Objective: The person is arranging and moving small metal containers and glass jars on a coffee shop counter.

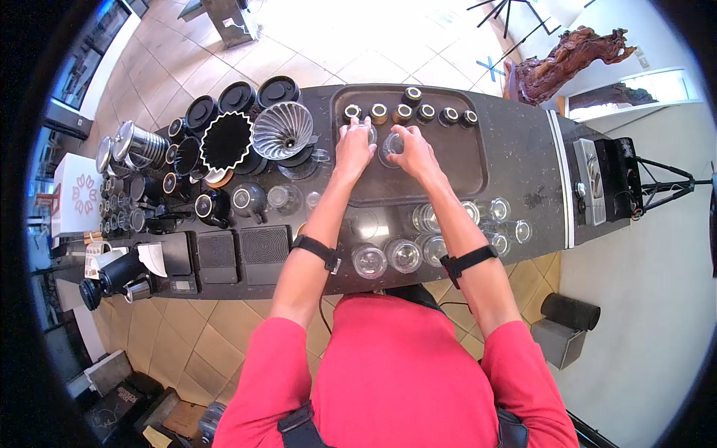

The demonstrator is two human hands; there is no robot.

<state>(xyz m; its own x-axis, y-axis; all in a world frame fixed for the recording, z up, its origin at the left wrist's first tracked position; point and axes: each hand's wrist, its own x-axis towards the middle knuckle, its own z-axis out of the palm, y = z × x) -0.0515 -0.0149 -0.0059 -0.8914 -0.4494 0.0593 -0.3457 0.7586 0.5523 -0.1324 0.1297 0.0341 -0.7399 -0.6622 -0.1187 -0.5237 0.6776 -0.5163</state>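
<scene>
Both hands reach over a brown tray on the dark counter. My left hand (355, 151) is closed around a clear glass (372, 134), mostly hidden by the fingers, at the tray's left part. Just to the right, my right hand (415, 154) grips another clear glass (391, 146) at its right side. Beyond the hands, several small dark cups (426, 113) stand in a row on the tray (470, 168), with one more cup (411, 95) behind them.
Several clear glasses (404, 256) stand near the counter's front edge, under my right forearm. To the left are a ribbed glass dripper (282, 131), a black fluted dripper (226, 142), dark mugs (212, 207) and flat black scales (266, 245). A metal container (590, 179) sits at the right end.
</scene>
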